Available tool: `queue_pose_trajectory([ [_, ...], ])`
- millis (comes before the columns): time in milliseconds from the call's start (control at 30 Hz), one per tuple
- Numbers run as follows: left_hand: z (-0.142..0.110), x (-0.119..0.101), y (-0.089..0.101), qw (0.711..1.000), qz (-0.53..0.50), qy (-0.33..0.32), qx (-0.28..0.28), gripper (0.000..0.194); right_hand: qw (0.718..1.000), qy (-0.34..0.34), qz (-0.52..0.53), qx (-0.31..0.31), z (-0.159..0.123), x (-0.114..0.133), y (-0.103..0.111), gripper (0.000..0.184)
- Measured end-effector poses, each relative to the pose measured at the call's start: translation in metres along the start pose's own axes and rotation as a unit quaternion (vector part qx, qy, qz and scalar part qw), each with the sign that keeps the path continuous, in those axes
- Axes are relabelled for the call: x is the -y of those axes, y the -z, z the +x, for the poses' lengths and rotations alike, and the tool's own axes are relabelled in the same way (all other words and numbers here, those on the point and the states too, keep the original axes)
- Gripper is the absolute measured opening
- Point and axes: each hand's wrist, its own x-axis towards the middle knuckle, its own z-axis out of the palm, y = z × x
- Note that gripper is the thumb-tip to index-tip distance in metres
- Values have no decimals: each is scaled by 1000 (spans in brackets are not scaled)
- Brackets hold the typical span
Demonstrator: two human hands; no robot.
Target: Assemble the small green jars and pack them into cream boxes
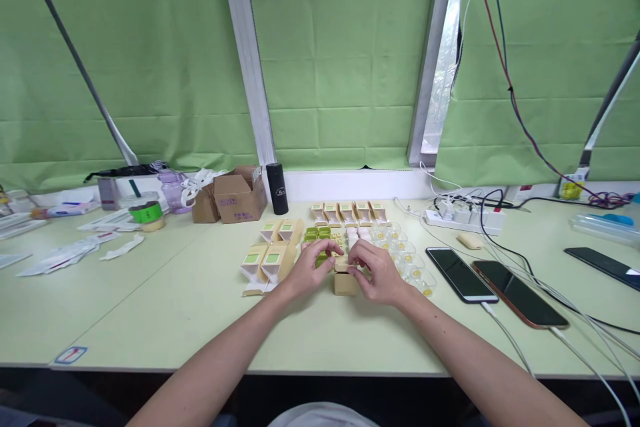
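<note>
My left hand (313, 268) and my right hand (376, 271) meet over a small tan cardboard box (345, 282) standing on the pale green table (200, 307). Both hands have fingers curled onto the top of the box. The left fingers also cover a small green item (323, 259) that I cannot make out. Left of the hands lie several tan boxes with green labels (273, 257), flaps open. Behind the hands are green pieces (317, 233), a row of open tan boxes (349, 212) and clear little cups with yellow contents (407, 257).
Two phones (463, 275) lie charging to the right, with cables and a power strip (463, 217) behind them. A black cylinder (277, 188) and brown cartons (239, 197) stand at the back. Packets, a tape roll (146, 213) and a purple bottle (173, 190) sit far left.
</note>
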Motion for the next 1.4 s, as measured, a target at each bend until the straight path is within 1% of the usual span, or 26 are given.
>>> queue_pose_trajectory([
  [133,-1,-3,-1,1000,19,-10,8,21,1000,-1,2,4,-1,0,0,16],
  [300,-2,-1,-2,999,30,-13,12,21,1000,1,13,10,0,2,0,18],
  [633,-3,0,-3,999,38,-6,14,19,999,18,31,17,0,2,2,20],
  [967,-4,3,-4,999,35,-13,19,21,999,15,37,26,-1,1,2,21],
  [1267,-4,-5,-6,999,40,-3,36,22,999,26,34,30,-1,0,1,16],
  [1400,-4,-4,-6,998,43,-5,36,22,999,19,27,44,0,-1,6,14],
])
